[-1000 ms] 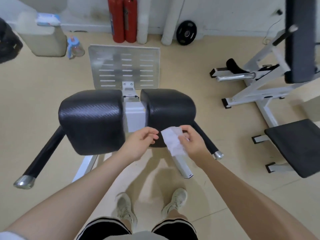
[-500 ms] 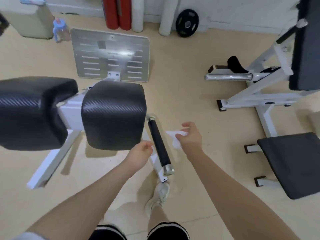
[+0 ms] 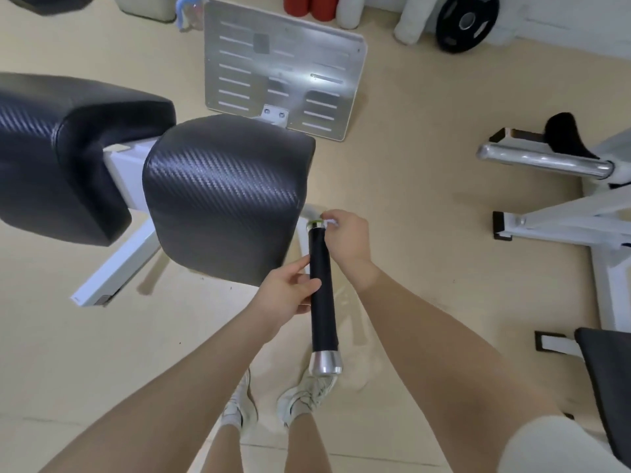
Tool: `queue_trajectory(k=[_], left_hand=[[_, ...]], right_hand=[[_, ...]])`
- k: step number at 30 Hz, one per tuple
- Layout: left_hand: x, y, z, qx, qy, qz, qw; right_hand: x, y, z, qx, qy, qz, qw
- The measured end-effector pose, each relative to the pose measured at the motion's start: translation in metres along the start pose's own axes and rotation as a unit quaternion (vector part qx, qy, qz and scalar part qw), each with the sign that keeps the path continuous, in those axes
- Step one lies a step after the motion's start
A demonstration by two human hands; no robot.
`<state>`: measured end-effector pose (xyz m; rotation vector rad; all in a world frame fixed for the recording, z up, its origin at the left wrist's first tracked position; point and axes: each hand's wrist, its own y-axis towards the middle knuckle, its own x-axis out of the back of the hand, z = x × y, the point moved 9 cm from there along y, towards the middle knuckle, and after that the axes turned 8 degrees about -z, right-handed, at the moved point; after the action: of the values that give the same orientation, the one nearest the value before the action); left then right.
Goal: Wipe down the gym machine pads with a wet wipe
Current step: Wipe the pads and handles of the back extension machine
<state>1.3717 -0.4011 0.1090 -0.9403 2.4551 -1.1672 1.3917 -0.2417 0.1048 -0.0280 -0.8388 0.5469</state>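
The machine has two black textured pads: the right pad [image 3: 225,199] in the middle of the view and the left pad [image 3: 65,148] at the left edge. A black handle bar [image 3: 322,295] with a silver end cap sticks out toward me beside the right pad. My left hand [image 3: 286,295] grips the middle of this bar. My right hand [image 3: 348,240] is at the bar's upper end, holding a bunched white wet wipe [image 3: 330,222]; only a small bit of the wipe shows.
A perforated metal foot plate [image 3: 283,70] stands behind the pads. A white-framed bench [image 3: 560,213] with a chrome bar and a black seat pad [image 3: 607,377] stands to the right. A weight plate [image 3: 466,20] leans on the far wall. My shoes [image 3: 300,397] are below the bar.
I have stepped to the right side of the machine. My left hand has taken hold of the handle bar, and my right hand has brought the wipe to the bar's upper end.
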Motion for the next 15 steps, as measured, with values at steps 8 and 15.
queue_trajectory(k=[8, 15], left_hand=[[-0.005, -0.006, -0.004, 0.003, -0.002, 0.028, 1.000], [-0.002, -0.009, -0.004, 0.026, 0.002, 0.017, 1.000]], right_hand=[[0.031, -0.073, -0.015, 0.074, 0.077, 0.015, 0.994], [0.051, -0.071, -0.010, 0.052, 0.073, -0.040, 0.995]])
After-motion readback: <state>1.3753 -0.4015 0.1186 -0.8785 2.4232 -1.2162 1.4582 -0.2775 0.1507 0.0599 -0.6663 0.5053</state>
